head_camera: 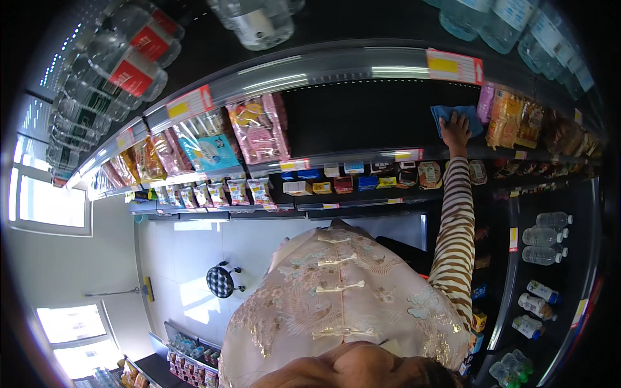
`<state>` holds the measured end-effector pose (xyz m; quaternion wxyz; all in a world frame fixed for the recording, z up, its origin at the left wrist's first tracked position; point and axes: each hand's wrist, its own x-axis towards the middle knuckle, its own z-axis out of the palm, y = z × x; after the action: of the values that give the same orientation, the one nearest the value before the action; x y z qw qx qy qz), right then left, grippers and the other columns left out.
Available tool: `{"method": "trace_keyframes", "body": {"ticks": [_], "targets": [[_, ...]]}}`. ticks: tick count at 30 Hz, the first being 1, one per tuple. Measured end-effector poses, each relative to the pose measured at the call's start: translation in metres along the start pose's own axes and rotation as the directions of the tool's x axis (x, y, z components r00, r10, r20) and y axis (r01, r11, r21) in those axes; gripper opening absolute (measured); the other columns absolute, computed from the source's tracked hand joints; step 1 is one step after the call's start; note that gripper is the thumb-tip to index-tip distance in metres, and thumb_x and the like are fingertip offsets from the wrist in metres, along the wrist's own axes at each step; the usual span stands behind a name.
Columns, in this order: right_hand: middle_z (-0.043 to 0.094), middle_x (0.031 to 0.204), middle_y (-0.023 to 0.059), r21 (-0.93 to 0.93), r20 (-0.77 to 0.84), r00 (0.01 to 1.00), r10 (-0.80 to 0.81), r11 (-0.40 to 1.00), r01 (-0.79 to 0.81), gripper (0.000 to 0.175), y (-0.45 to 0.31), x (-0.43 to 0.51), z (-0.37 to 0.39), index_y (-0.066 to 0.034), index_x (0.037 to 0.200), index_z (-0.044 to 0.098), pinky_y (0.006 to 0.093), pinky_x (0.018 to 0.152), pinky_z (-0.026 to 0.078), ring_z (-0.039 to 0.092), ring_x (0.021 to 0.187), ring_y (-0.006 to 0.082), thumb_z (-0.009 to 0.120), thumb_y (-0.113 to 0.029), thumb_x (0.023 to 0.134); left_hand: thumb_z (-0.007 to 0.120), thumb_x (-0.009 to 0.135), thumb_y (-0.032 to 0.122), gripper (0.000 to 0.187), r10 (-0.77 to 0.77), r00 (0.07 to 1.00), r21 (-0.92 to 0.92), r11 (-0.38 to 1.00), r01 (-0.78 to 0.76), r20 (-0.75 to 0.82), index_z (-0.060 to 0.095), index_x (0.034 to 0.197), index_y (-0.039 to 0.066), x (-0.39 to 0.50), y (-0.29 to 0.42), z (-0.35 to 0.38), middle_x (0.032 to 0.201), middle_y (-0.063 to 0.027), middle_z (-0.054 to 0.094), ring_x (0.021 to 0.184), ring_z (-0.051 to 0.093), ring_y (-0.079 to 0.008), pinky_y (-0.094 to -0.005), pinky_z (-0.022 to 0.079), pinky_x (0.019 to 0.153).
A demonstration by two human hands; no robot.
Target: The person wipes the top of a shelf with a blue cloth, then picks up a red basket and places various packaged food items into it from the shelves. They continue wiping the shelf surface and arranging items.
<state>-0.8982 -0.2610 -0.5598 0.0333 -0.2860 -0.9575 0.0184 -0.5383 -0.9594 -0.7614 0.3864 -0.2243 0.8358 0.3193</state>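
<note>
My right hand (pixel 455 130) lies palm down on a folded blue cloth (pixel 468 114), fingers spread over it and holding it against a black shelf (pixel 359 116). The right arm reaches forward in a striped sleeve. Just right of the cloth is a purple package (pixel 485 103), with an orange bag of packaged food (pixel 504 119) beyond it. Further left on the same shelf stands a pink snack package (pixel 257 128), then a blue and clear package (pixel 208 145). My left hand is out of view.
Large water bottles (pixel 128 68) stand on the shelf above. Small boxes (pixel 343 184) and bagged snacks (pixel 262 191) line the shelf below. At the right, another shelf holds bottles (pixel 542 236). A wheeled black stool (pixel 220 282) is on the floor behind, to the left.
</note>
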Motion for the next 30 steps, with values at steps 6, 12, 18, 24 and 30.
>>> {"method": "trace_keyframes", "body": {"ticks": [6, 12, 18, 24, 30], "targets": [[0.023, 0.165, 0.0203, -0.049, 0.011, 0.996, -0.086, 0.995, 0.086, 0.081, -0.088, -0.046, -0.004, -0.0127, 0.158, 0.031, 0.0640, 0.118, 0.017, 0.017, 0.153, 0.0424, 0.039, -0.066, 0.099, 0.060, 0.098, 0.030, 0.032, 0.005, 1.000, -0.053, 0.999, -0.004, 0.007, 0.067, 0.113, 0.003, 0.000, -0.016, -0.006, 0.104, -0.0175, 0.071, 0.093, 0.068, -0.0304, -0.0426, 0.053, 0.085], [0.019, 0.167, 0.0159, 0.030, 0.046, 0.901, -0.431, 0.903, 0.430, 0.076, -0.237, -0.105, -0.012, -0.0173, 0.158, 0.032, 0.0629, 0.121, 0.012, 0.016, 0.154, 0.0385, 0.040, -0.065, 0.099, 0.061, 0.098, 0.029, 0.032, -0.019, 0.999, -0.061, 0.998, 0.021, 0.034, 0.067, 0.115, 0.003, 0.003, -0.031, -0.017, 0.105, -0.0171, 0.071, 0.094, 0.068, -0.0290, -0.0417, 0.054, 0.086], [0.024, 0.166, 0.0157, 0.185, -0.057, 0.653, -0.755, 0.635, 0.750, 0.070, -0.356, -0.151, -0.011, -0.0176, 0.153, 0.043, 0.0593, 0.122, 0.014, 0.019, 0.154, 0.0371, 0.049, -0.060, 0.098, 0.062, 0.097, 0.029, 0.033, -0.031, 0.999, -0.065, 0.997, 0.033, 0.028, 0.067, 0.116, 0.002, 0.004, -0.030, -0.025, 0.106, -0.0167, 0.072, 0.095, 0.068, -0.0277, -0.0408, 0.054, 0.087], [0.032, 0.164, 0.0116, 0.286, -0.183, 0.606, -0.774, 0.548, 0.786, 0.066, -0.345, -0.124, -0.004, -0.0201, 0.150, 0.049, 0.0569, 0.122, 0.015, 0.025, 0.152, 0.0334, 0.051, -0.059, 0.097, 0.064, 0.097, 0.028, 0.033, -0.040, 0.999, -0.029, 0.999, 0.041, 0.037, 0.067, 0.118, 0.002, 0.003, -0.008, -0.029, 0.107, -0.0164, 0.072, 0.096, 0.068, -0.0264, -0.0399, 0.054, 0.087], [0.034, 0.162, 0.0109, 0.197, -0.018, 0.831, -0.556, 0.813, 0.548, 0.067, -0.238, -0.049, -0.004, -0.0164, 0.153, 0.044, 0.0580, 0.121, 0.018, 0.031, 0.149, 0.0332, 0.047, -0.057, 0.099, 0.065, 0.096, 0.027, 0.034, -0.023, 1.000, 0.000, 1.000, 0.023, 0.016, 0.066, 0.119, 0.002, 0.006, 0.022, -0.026, 0.108, -0.0160, 0.072, 0.097, 0.068, -0.0250, -0.0390, 0.054, 0.088]]}}
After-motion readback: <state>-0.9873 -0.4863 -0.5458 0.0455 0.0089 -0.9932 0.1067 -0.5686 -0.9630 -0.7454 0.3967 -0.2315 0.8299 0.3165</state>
